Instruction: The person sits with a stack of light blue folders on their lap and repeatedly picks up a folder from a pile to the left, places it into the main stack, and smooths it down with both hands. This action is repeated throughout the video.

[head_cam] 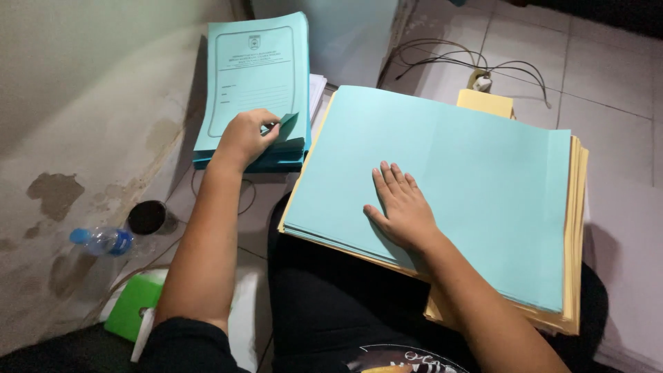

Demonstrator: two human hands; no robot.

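Observation:
My left hand (246, 138) reaches out to a pile of light-blue printed covers (255, 76) on the floor and pinches the lower corner of the top cover, lifting it slightly. My right hand (402, 209) lies flat, fingers together, on a large stack of plain light-blue sheets (476, 173) resting on my lap. Beneath the blue sheets sits a thick stack of yellow paper (574, 228), showing along the right and lower edges.
A stained wall (76, 103) runs along the left. Near it lie a clear plastic bottle with a blue cap (102, 240), a dark round cup (147, 217) and a green object (132, 305). Cables and a plug (481, 76) lie on the tiled floor behind.

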